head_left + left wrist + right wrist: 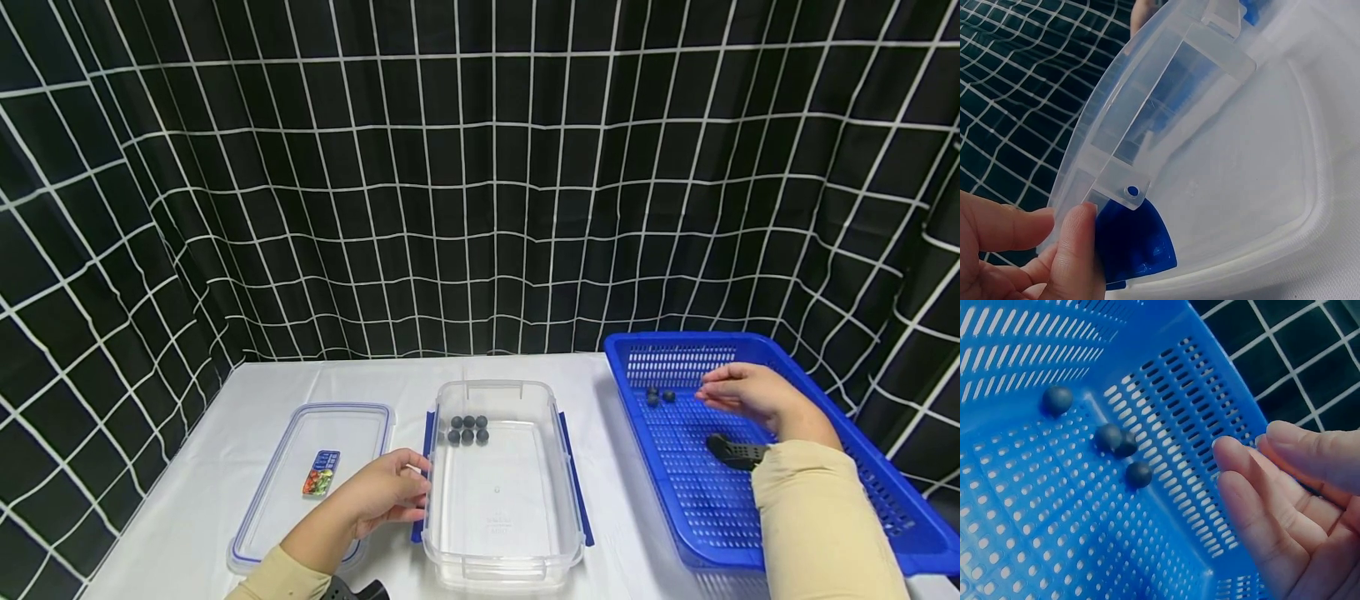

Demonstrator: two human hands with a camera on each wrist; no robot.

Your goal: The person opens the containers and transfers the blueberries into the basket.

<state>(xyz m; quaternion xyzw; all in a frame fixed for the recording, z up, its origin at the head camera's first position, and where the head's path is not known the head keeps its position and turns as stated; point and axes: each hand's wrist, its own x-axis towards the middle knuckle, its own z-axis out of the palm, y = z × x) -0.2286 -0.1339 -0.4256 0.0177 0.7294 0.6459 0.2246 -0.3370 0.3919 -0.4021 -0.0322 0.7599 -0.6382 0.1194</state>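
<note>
A clear plastic container with blue side latches stands mid-table; two rows of small dark balls lie toward its far left end. My left hand is at the container's left side, fingers and thumb holding its edge by the blue latch. Over the far part of a blue plastic basket hovers my right hand. Its fingers are loosely bent toward the thumb with nothing visible between them. Several more dark balls lie on the basket floor near the corner, apart from that hand.
A clear lid with a blue seal and a colourful label lies flat left of the container. The basket's high wall rises around the right hand. Behind the white table hangs a black curtain with white grid lines.
</note>
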